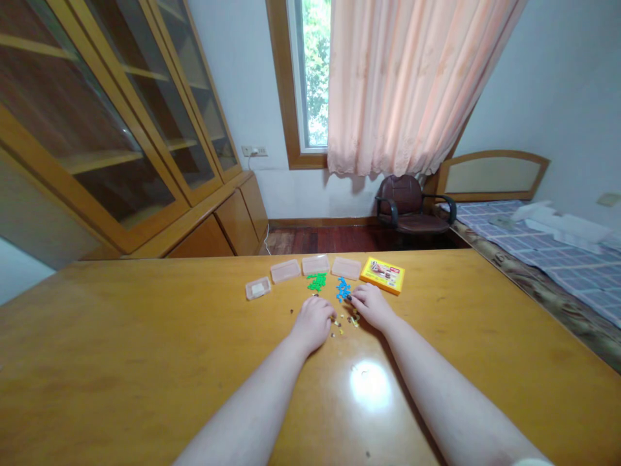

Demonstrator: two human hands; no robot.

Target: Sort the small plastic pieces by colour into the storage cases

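Both of my hands rest on a wooden table (145, 362) among small scattered pieces. My left hand (313, 321) lies knuckles up with its fingers curled under; what they hold, if anything, is hidden. My right hand (371, 304) has its fingertips pinched together beside a small pile of blue pieces (342, 288). A pile of green pieces (317, 281) sits just beyond my left hand. A few yellow and dark bits (345, 322) lie between the two hands.
Several small clear plastic boxes (315, 264) stand in a row behind the piles, with a yellow box (382, 275) at their right end. Beyond the table are a dark office chair (412, 207), a bed (557, 259), glass-door cabinets (121, 129) and a curtained window.
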